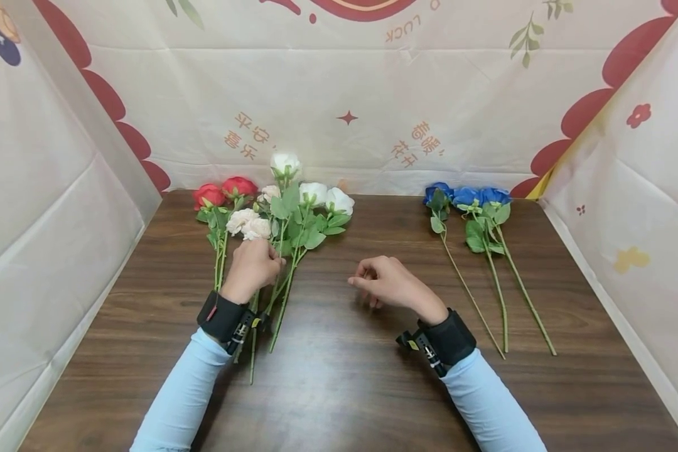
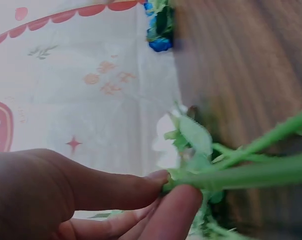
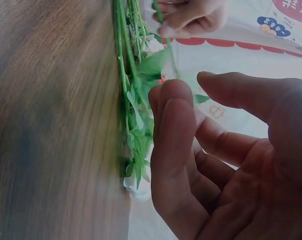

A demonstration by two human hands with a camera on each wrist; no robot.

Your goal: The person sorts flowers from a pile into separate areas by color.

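My left hand point(image 1: 253, 269) pinches the green stem of a white rose point(image 1: 285, 164) between thumb and fingers; in the left wrist view the stem point(image 2: 250, 173) runs off to the right. That rose's head stands higher than two other white roses point(image 1: 340, 201) beside it. Pale pink flowers point(image 1: 250, 224) lie just beyond this hand, and red roses point(image 1: 209, 195) to its left. My right hand point(image 1: 392, 284) hovers over the table to the right, fingers loosely bent, with nothing between thumb and fingertips in the right wrist view.
Several blue roses point(image 1: 480, 196) lie on the right of the brown wooden table point(image 1: 339, 389), their long stems pointing towards me. A printed white cloth point(image 1: 339, 81) hangs behind the table and along both sides.
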